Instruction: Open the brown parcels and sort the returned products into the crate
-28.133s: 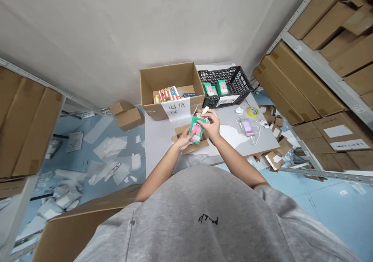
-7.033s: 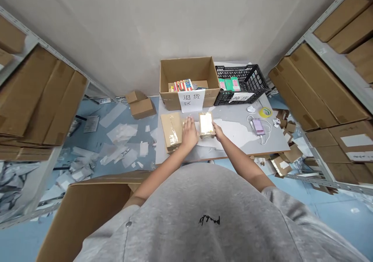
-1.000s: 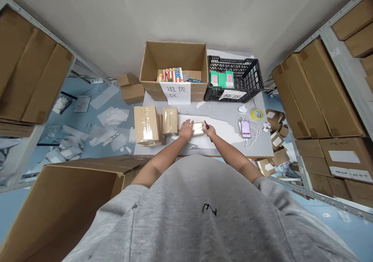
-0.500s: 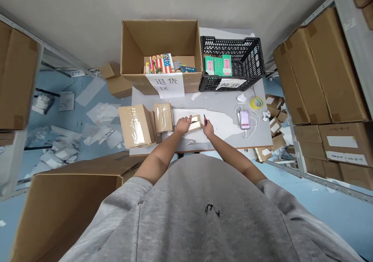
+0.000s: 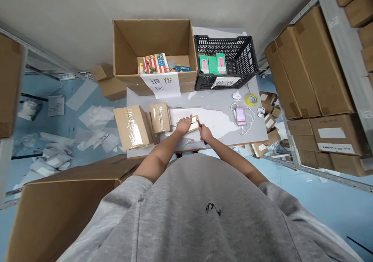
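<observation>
My left hand (image 5: 183, 125) holds a small flat cardboard box (image 5: 193, 127) with a white label against the table, fingers over its left part. In my right hand (image 5: 206, 133) is a red and black utility knife (image 5: 199, 125), its tip at the right end of the small box. Under both lies a white sheet (image 5: 215, 119) on the grey table (image 5: 247, 137). To the left of my left hand stand a taped carton (image 5: 160, 117) and a larger taped carton (image 5: 133, 128).
At the back are a big open carton (image 5: 128, 65) with books and a black plastic crate (image 5: 225, 44) with green boxes. A phone (image 5: 240, 116) with a white cable and a tape roll (image 5: 251, 99) lie at right. An open carton (image 5: 64, 211) stands left; shelves flank both sides.
My right hand has turned the knife and brought its tip onto the right end of the small box. My left hand keeps hold of the box. The view has shifted slightly.
</observation>
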{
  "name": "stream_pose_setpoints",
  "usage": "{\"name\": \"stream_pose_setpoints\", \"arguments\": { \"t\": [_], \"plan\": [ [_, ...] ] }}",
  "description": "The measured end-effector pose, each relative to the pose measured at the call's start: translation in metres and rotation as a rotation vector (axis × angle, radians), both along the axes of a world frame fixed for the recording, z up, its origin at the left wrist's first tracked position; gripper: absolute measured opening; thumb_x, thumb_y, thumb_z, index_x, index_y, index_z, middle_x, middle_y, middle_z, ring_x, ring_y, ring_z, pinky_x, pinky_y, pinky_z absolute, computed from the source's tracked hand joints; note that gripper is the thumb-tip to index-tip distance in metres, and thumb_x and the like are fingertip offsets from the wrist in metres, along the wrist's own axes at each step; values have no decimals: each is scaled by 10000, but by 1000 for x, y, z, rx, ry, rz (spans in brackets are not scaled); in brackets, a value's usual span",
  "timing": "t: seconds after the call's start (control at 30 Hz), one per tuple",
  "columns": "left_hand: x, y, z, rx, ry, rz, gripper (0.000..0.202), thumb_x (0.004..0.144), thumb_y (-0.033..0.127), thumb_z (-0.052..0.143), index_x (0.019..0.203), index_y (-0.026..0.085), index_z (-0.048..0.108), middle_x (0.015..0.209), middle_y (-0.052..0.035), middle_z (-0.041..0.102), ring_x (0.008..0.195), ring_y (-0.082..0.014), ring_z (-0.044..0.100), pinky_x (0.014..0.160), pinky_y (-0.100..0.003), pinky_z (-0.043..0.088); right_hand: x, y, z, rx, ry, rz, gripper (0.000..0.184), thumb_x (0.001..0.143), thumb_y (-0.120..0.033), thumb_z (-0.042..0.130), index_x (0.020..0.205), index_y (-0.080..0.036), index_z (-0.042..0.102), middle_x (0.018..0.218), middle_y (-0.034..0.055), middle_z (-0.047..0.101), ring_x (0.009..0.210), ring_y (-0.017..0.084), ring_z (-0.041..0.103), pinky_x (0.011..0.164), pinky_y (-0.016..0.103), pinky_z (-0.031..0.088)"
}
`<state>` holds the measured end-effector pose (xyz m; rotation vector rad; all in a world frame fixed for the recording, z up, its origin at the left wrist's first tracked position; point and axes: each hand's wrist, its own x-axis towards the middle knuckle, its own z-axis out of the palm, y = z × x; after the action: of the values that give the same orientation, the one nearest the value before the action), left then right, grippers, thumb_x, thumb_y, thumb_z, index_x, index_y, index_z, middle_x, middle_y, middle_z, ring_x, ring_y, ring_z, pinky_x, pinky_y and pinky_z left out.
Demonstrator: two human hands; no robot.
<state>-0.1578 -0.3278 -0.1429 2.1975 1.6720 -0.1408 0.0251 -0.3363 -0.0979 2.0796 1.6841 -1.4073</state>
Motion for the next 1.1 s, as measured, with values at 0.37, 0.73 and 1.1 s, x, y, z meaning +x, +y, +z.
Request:
{"name": "stream_pose_setpoints", "arguments": {
  "t": [0.37,0.73,1.1],
  "plan": [
    [0,4,-4,-16,-24,52,644,1002,119,370,1645,100,343,1355,-246,604,1225,-323,606,1025,-446,472,-23,23,4,-15,-162,58,290,1063,-322,507,1291,-155,573,1060,185,712,643,253,749,596,381,612],
    [-2,3,-8,-16,-45,58,614,1029,107,319,1641,134,356,1357,-211,616,1229,-301,597,1052,-430,446,-25,26,9,-81,-177,32,293,1026,-269,556,1294,-154,584,1092,199,715,604,253,748,544,392,620],
    [-6,8,-5,-15,-61,101,548,1061,169,311,1598,152,424,1348,-199,624,1212,-292,598,1039,-419,456,-11,19,20,-126,-106,-22,312,1081,-361,443,1266,-155,587,978,163,728,495,222,696,504,365,583]
  ]
}}
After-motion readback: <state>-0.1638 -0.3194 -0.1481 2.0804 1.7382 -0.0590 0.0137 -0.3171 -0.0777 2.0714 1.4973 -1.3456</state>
